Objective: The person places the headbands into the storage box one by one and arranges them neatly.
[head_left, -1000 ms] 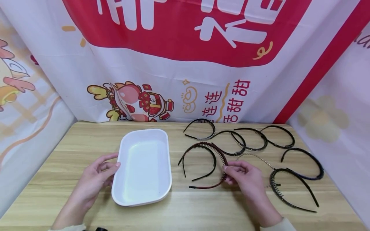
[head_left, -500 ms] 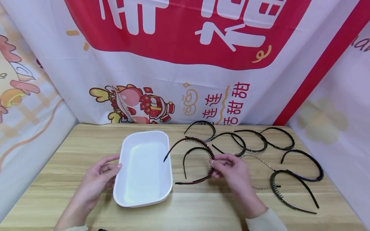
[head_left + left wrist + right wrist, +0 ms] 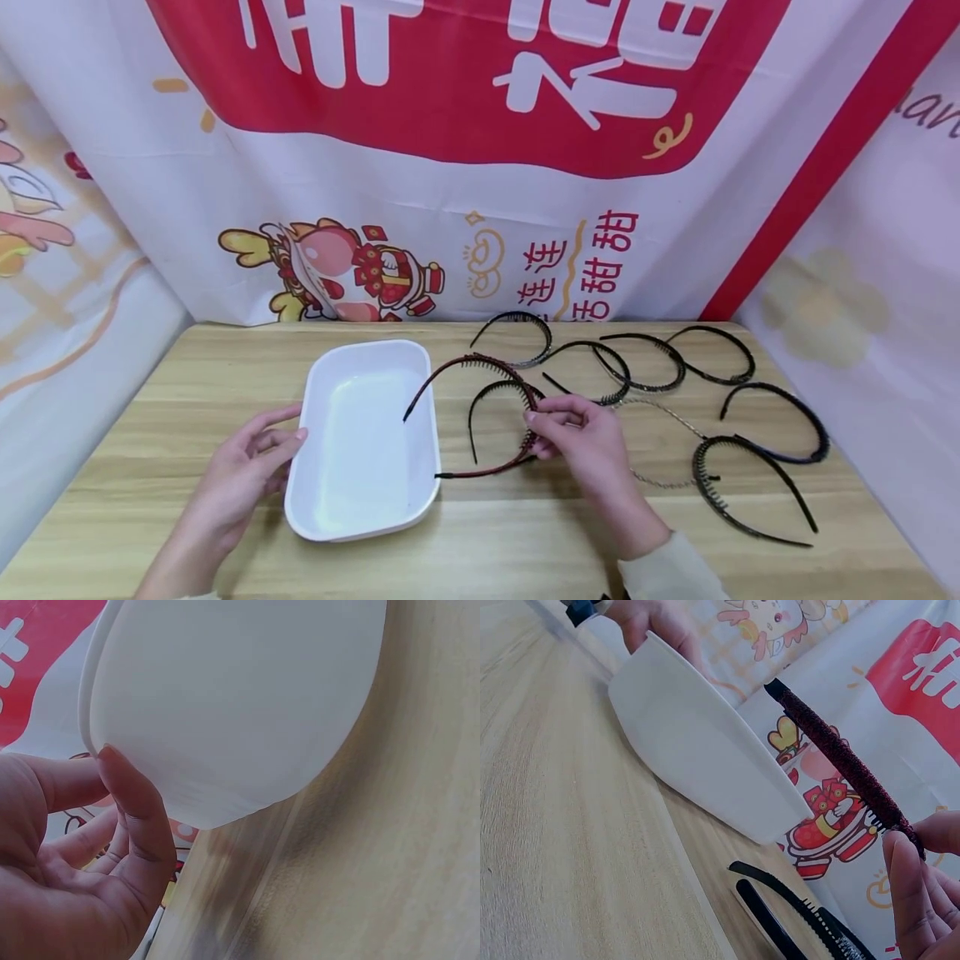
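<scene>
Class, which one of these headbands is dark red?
The headband pinched in the right hand. Its dark red colour sets it apart, as does being held up: the other headbands show no red and lie on the table.

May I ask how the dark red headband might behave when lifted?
The dark red headband is probably stiff: its arch stands open with the right hand pinching one spot. It's likely light, being slim, and hardly slippery, given its rough-looking surface.

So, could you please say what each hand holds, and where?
The right hand pinches the red headband near its curved middle; the left hand holds the white tray by its rim.
</scene>
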A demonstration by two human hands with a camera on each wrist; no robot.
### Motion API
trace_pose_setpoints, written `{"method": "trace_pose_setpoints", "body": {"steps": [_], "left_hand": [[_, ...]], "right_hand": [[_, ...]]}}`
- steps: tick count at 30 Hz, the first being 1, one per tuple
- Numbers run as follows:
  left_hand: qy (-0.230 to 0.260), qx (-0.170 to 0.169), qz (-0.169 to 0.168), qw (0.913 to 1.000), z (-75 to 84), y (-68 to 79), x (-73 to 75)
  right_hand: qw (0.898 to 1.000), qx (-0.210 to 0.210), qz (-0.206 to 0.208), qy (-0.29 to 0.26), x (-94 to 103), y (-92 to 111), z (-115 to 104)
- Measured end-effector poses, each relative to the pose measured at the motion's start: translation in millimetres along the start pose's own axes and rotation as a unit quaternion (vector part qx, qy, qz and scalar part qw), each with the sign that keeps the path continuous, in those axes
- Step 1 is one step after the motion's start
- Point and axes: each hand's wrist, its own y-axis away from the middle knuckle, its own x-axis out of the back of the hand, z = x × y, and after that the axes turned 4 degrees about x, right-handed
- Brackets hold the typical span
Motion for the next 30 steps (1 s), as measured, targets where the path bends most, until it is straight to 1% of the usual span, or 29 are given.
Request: {"method": "trace_pose_setpoints", "body": {"steps": [6,14,22,26,30], "left_hand": [[-0.002,0.005,0.003,1.0000,-1.4,0.8,3.0],[0.003,0.004,0.001,1.0000,-0.7,0.2,3.2],[-0.001,0.011,-0.001,0.9999,0.1,0.2,1.7],[-0.004,0.013,0.000,0.9999,1.0,0.3,0.8],[-0.004,0.010,0.001,0.9999,1.6,-0.1,0.5]], "right_hand": [[1.000,-0.001,-0.004,-0.004,-2.2,-1.7,1.8],[1.000,-0.001,-0.007,-0.010,-7.2,-1.8,3.2],[1.000,-0.001,-0.017,-0.018,-21.8,-2.1,2.8],[0.999,-0.008,-0.029,-0.023,-31.5,-3.3,2.2],[0.999,-0.014,-0.041,-0.013,-40.3,-5.1,-0.3]]}}
